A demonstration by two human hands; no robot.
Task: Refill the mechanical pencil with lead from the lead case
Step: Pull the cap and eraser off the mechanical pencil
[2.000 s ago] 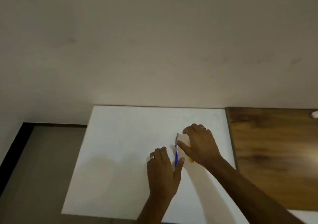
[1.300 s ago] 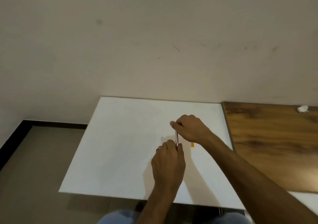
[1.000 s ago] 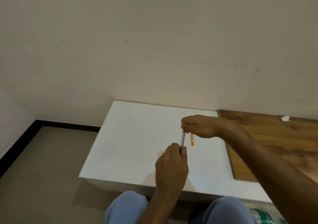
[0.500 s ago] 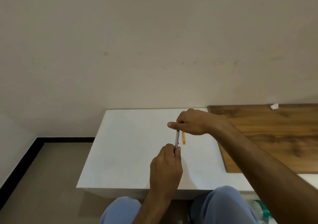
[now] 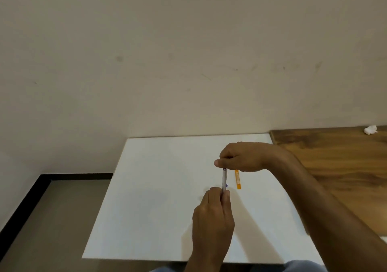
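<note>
The mechanical pencil (image 5: 224, 178), silver with a bit of blue, stands nearly upright above the white table (image 5: 159, 198). My left hand (image 5: 213, 217) grips its lower end. My right hand (image 5: 240, 159) pinches its top end from above with thumb and fingers. The small orange lead case (image 5: 238, 179) lies flat on the table just right of the pencil, partly under my right hand, touched by neither hand.
A brown wooden surface (image 5: 339, 167) adjoins the white table on the right, with a crumpled white scrap (image 5: 370, 130) near the wall. A plain wall rises behind. Grey floor with a black skirting (image 5: 23, 207) lies to the left.
The pencil went from lying on the table to being held upright by both hands. My right hand has stayed at its top end while the view shifted. The orange case has not moved.
</note>
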